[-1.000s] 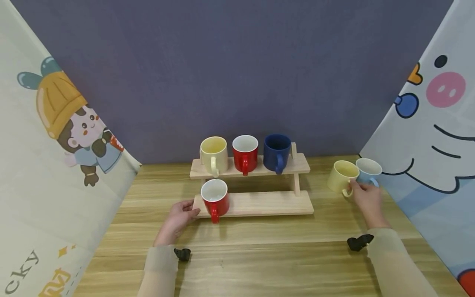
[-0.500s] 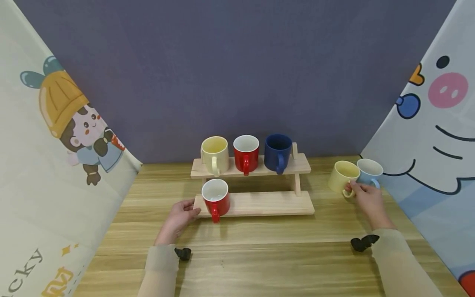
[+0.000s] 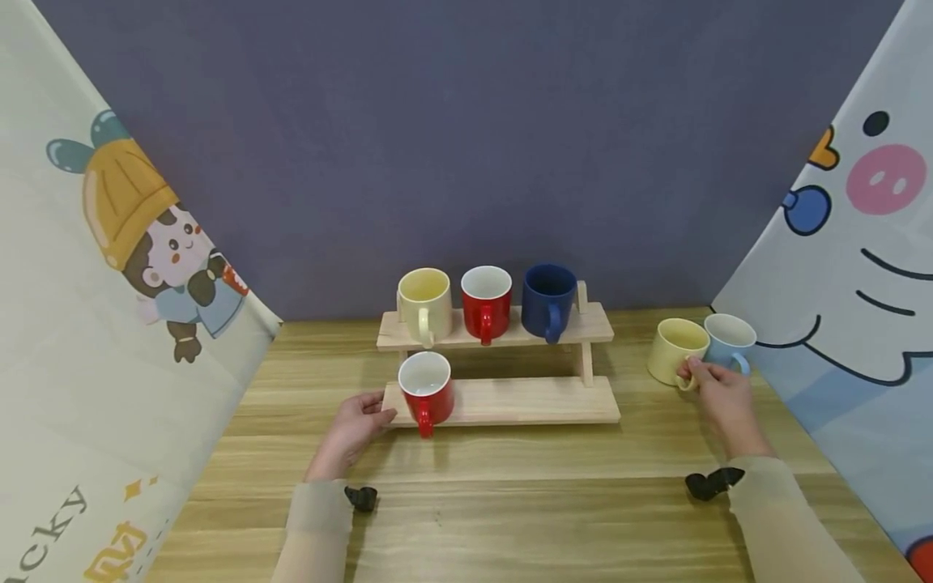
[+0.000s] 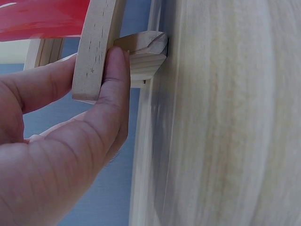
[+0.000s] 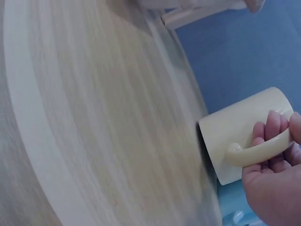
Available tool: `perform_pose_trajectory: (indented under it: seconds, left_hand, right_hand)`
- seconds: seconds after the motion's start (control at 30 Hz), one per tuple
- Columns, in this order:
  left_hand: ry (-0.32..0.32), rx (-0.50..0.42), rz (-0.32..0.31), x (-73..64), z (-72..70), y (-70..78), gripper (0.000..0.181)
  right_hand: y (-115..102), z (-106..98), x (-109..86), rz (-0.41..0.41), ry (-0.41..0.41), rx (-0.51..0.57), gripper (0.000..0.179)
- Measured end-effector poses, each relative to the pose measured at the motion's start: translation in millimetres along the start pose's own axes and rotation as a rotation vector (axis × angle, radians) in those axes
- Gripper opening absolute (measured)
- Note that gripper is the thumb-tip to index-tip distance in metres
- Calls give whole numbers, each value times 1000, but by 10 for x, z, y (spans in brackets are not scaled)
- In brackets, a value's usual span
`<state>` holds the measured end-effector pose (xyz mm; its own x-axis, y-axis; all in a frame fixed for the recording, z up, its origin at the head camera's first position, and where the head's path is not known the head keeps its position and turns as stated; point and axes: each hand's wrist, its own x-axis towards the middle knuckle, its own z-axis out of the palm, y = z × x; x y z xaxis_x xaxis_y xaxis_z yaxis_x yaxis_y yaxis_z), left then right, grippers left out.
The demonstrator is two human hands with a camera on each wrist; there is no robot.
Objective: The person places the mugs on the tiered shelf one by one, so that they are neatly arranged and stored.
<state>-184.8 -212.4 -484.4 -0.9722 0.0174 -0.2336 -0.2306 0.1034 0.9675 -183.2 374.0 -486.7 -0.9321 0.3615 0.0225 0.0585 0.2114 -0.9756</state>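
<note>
My left hand grips the left end of the lower board of a two-tier wooden shelf. In the left wrist view the thumb lies over the board's end and the fingers are beneath it. A red mug with a white inside stands on that board close by. At the right, my right hand holds the handle of a yellow mug on the table. The right wrist view shows fingers curled through the handle. A light blue mug stands right behind the yellow one, partly hidden.
On the upper board stand a pale yellow mug, a red mug and a dark blue mug, handles toward me. A grey-blue backdrop rises behind the wooden table, with printed cloths on both sides.
The head view has drifted slightly. Both hands keep their grip on the shelf and the yellow mug, and the mugs stay where they were.
</note>
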Motion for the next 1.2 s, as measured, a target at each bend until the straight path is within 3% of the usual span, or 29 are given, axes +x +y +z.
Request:
perform_pose_trajectory:
  seconds: [0.17, 0.37, 0.6, 0.9, 1.2]
  left_hand:
    - [-6, -1, 7, -12, 6, 19, 53]
    - [-10, -5, 12, -13, -4, 12, 52]
    - [-6, -6, 18, 7, -12, -10, 50]
    - [-13, 5, 21, 9, -13, -16, 50]
    - [-16, 7, 7, 13, -6, -8, 53]
  right_hand:
    - [-83, 50, -68, -8, 32, 137, 39]
    - [-259, 165, -183, -25, 89, 212, 33]
    - [-470, 310, -350, -49, 110, 442, 25]
    - [-690, 517, -605, -41, 209, 509, 27]
    - [-811, 700, -816, -141, 275, 489, 30]
